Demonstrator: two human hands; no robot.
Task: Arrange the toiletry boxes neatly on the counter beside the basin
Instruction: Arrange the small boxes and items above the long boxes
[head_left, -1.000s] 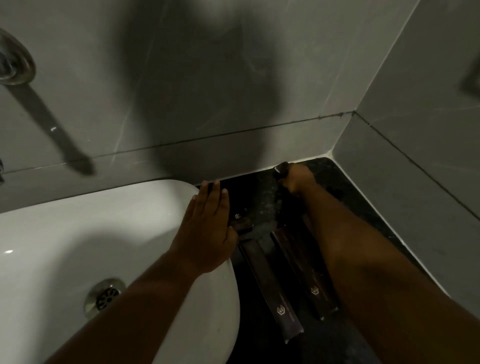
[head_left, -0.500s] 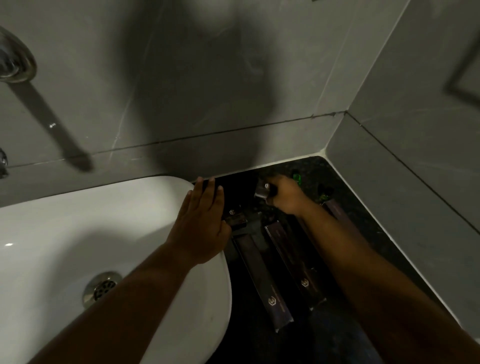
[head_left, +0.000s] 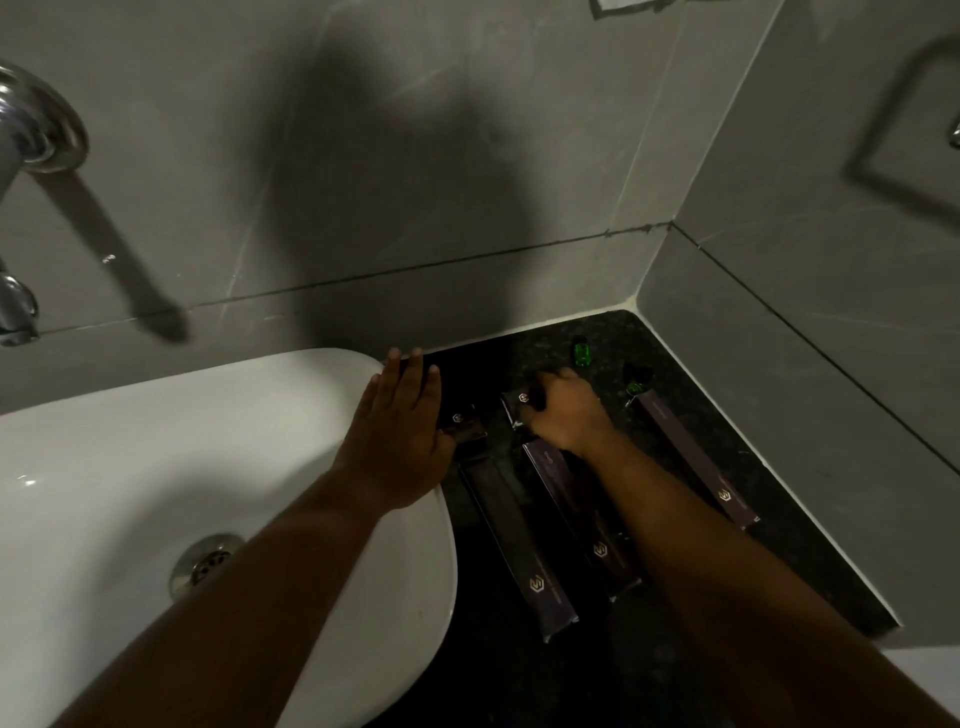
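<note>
Three long dark purple toiletry boxes lie on the black counter (head_left: 810, 561): one near the basin (head_left: 519, 540), one in the middle (head_left: 576, 514) partly under my right forearm, one along the right wall (head_left: 696, 457). My right hand (head_left: 566, 410) grips a small dark box (head_left: 522, 402) with a gold logo. My left hand (head_left: 400, 431) lies flat with fingers apart on the basin rim, touching another small dark box (head_left: 462, 423).
The white basin (head_left: 130, 467) with its drain (head_left: 205, 561) fills the left. A chrome tap (head_left: 31, 135) sticks out of the grey tiled wall. Two small green bottles (head_left: 583, 353) (head_left: 635, 384) stand near the back corner. Walls close the counter behind and to the right.
My right hand has drawn back from the back wall toward me with the small box. The green bottles and the right-hand long box have come into sight. My left hand stays put.
</note>
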